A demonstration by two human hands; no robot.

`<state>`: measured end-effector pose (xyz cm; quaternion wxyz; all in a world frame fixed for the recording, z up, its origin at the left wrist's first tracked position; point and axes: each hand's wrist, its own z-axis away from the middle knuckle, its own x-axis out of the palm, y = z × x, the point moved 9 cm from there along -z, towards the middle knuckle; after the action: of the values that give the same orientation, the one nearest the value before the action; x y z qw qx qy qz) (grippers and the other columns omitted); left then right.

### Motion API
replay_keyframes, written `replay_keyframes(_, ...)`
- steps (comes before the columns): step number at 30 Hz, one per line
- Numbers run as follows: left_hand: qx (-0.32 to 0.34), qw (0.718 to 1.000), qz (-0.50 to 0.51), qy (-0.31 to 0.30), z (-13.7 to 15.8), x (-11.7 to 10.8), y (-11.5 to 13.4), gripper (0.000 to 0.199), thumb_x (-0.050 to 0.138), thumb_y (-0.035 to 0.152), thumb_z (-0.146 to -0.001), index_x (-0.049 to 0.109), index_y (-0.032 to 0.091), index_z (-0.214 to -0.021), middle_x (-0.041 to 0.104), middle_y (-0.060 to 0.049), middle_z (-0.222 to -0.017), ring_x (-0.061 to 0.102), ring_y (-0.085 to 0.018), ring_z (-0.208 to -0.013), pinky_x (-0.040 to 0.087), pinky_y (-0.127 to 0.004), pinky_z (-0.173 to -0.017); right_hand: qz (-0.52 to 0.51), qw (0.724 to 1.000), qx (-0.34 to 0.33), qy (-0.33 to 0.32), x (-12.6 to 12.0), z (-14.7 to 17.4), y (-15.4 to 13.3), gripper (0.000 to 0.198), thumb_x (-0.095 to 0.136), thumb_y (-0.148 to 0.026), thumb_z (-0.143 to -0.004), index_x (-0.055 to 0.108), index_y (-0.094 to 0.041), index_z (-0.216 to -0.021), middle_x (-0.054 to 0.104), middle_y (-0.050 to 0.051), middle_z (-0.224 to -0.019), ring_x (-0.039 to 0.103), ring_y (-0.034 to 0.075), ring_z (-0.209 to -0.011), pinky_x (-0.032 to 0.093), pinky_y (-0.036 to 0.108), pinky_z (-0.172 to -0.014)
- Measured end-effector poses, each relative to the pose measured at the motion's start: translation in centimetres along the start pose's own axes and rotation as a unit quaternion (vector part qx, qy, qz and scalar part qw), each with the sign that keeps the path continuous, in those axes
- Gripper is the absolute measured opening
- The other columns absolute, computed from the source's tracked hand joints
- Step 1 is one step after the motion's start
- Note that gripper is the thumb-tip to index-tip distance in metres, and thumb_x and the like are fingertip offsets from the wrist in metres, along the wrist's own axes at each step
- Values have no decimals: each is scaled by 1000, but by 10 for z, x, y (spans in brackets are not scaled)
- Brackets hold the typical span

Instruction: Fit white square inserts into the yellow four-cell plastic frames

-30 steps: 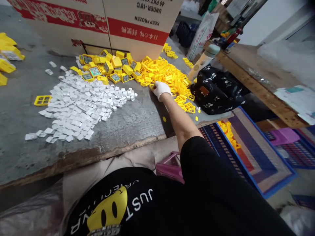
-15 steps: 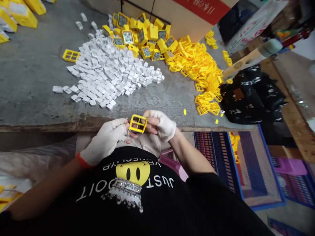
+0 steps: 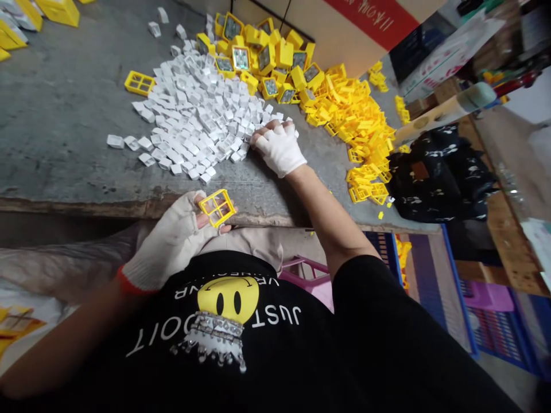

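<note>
My left hand [image 3: 181, 232], in a white fingerless glove with a red cuff, grips a yellow four-pane window frame [image 3: 217, 208] by its left side, just in front of the table edge. Reaching over the table, my right hand [image 3: 279, 148] wears a similar glove. Its fingertips touch the right end of a heap of small white plastic pieces [image 3: 193, 115]. The fingers curl downward, and whether they hold a piece is hidden. One more yellow frame [image 3: 140, 84] lies at the heap's left side.
Yellow boxes with shiny faces [image 3: 262, 57] are piled at the back against a cardboard box [image 3: 336, 34]. Right of them spreads a heap of yellow frames [image 3: 353, 109]. A black patterned bag [image 3: 439, 178] sits at the right, and blue crates [image 3: 460, 287] stand below the table.
My right hand has let go of the yellow frame and moved forward to the white pieces. My left hand keeps the frame and has shifted slightly left.
</note>
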<state>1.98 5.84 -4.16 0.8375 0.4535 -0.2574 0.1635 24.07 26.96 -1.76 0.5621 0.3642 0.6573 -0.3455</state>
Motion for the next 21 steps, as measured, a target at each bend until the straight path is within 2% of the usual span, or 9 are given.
replay_keyframes(2,17,1000,13,1,-1,2,4,35,98,23,-95,69,30,-115,86,-6,-134,82,-33,-141,72,-40,-107,-9,1000,11,6,-3,10,-1,34,58,-16,-116,84,-25,-136,88,15,-143,69,43,-155,46,80,-136)
replay_keyframes(4,28,999,25,-1,-4,6,6,33,99,25,-95,70,28,-112,85,-8,-129,83,-32,-130,70,-34,-90,-40,998,40,22,-13,33,-6,25,63,-24,-118,86,-25,-128,89,15,-137,71,43,-153,47,79,-136)
replay_keyframes(7,19,1000,23,-10,-11,16,2,30,97,29,-98,70,25,-110,84,-10,-127,82,-30,-117,59,-28,-71,-160,983,45,80,-35,81,-29,22,71,-42,-120,88,-28,-122,91,12,-131,78,38,-140,53,68,-133)
replay_keyframes(10,-2,1000,9,-25,-17,28,-6,32,97,36,-100,73,25,-118,86,-13,-136,83,-32,-117,57,-30,-69,-304,941,-8,148,-51,123,-63,28,75,-55,-121,91,-32,-121,93,8,-126,83,33,-123,60,59,-124)
replay_keyframes(12,-7,999,10,-42,-19,37,-10,39,100,41,-99,74,26,-125,86,-13,-143,84,-33,-119,58,-31,-70,-342,922,-31,178,-54,138,-80,30,75,-58,-121,92,-33,-119,94,7,-123,83,32,-120,61,58,-121)
replay_keyframes(13,-6,999,10,-50,-19,40,-11,43,101,42,-98,75,27,-128,86,-12,-145,84,-33,-119,59,-31,-71,-339,923,-33,182,-53,141,-85,31,74,-58,-122,93,-34,-117,94,7,-123,83,33,-121,61,58,-121)
replay_keyframes(15,-5,998,7,-56,-19,42,-12,47,103,44,-97,77,28,-133,86,-12,-146,85,-34,-121,60,-32,-72,-309,937,-27,161,-49,143,-92,31,74,-57,-122,95,-35,-116,95,7,-126,81,34,-125,60,59,-123)
replay_keyframes(18,-10,999,3,-38,-16,34,-14,47,105,44,-95,79,28,-131,86,-12,-142,84,-35,-120,60,-32,-71,-283,955,-44,78,-41,137,-96,31,74,-57,-122,97,-37,-124,93,6,-142,81,33,-132,59,59,-126)
replay_keyframes(21,-13,1000,12,-11,-11,21,-13,50,109,45,-91,77,27,-125,85,-8,-128,81,-29,-109,59,-30,-70,-283,957,-44,52,-36,120,-78,31,71,-51,-124,95,-37,-136,91,7,-149,82,32,-136,60,56,-127)
